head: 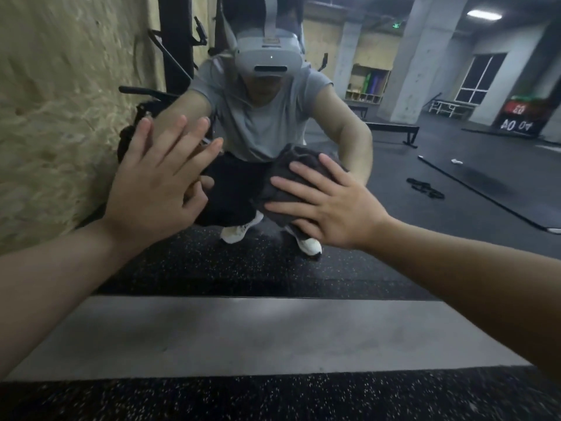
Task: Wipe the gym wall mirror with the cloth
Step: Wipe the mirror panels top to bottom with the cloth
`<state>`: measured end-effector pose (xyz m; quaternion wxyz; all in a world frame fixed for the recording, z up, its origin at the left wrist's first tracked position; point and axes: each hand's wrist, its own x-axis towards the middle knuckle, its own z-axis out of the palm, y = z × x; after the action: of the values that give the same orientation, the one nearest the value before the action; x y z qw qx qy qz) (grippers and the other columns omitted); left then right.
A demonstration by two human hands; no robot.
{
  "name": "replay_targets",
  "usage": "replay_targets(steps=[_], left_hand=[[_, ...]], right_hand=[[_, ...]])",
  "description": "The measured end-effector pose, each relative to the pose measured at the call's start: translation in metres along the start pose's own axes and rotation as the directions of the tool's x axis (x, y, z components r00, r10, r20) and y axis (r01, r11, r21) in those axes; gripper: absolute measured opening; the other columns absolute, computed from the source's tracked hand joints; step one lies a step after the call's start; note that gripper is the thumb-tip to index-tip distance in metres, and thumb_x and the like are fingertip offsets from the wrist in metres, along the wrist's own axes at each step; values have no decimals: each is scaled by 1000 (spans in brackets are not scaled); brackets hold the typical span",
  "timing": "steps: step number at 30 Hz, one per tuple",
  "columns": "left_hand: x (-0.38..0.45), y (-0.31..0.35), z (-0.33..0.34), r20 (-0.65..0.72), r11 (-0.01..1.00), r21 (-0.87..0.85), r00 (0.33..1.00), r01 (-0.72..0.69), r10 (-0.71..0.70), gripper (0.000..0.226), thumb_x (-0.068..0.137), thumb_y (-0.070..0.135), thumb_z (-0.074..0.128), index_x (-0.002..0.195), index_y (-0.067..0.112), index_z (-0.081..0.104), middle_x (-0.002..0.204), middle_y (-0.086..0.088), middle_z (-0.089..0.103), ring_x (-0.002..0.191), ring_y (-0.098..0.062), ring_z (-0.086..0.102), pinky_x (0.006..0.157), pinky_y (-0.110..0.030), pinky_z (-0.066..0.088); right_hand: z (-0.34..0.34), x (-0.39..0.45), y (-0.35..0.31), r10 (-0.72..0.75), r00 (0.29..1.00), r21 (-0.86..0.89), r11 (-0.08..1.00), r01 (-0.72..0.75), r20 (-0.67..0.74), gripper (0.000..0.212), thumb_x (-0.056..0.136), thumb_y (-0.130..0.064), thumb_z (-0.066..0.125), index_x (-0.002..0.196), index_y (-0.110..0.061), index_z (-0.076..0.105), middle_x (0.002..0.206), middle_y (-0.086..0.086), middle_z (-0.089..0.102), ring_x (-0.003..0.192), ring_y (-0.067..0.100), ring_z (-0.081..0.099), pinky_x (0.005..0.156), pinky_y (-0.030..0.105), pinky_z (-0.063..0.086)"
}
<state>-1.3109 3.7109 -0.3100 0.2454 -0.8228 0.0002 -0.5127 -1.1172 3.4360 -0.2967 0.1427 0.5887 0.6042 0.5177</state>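
The right hand (331,208) presses a dark cloth (288,174) flat against the low part of the wall mirror (425,165), fingers spread; the left hand (158,180) braces open-palmed on the glass, holding nothing. Keep even palm pressure and overlap strokes down to the bottom edge.

Both arms outstretched, left hand (158,189) flat and splayed, right hand (331,208) palm-down, fingers spread.

— What is seen near the bottom?
— Black speckled flooring (273,399), crossed by a grey strip (258,335).
— And to the left?
— A rough yellowish wall (60,101) is seen, far up.
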Motion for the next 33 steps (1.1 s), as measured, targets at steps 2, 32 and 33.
replay_targets(steps=[2, 32, 33], left_hand=[[3, 8, -6, 2, 998, -18, 999, 53, -53, 57, 93, 23, 52, 149, 11, 51, 162, -12, 39, 150, -34, 33, 120, -64, 21], [54, 5, -46, 125, 993, -71, 989, 93, -84, 77, 85, 23, 45, 160, 13, 32, 167, -9, 30, 150, -30, 33, 123, -61, 19], [55, 9, -46, 131, 992, -61, 986, 113, -105, 76, 86, 24, 46, 160, 15, 33, 167, -11, 30, 150, -32, 32, 123, -61, 18]], right_hand=[[-6, -35, 23, 89, 996, -28, 996, -89, 6, 52, 106, -46, 45, 157, -41, 38, 167, -3, 28, 156, 28, 22, 127, 55, 11], [-23, 63, 23, 119, 989, 55, 992, -114, -88, 54, 105, -48, 44, 157, -40, 38, 168, 0, 29, 156, 31, 22, 126, 57, 4], [-24, 48, 33, 143, 986, 48, 989, -139, -86, 53, 105, -48, 43, 157, -41, 38, 168, -1, 29, 156, 31, 22, 127, 56, 4]])
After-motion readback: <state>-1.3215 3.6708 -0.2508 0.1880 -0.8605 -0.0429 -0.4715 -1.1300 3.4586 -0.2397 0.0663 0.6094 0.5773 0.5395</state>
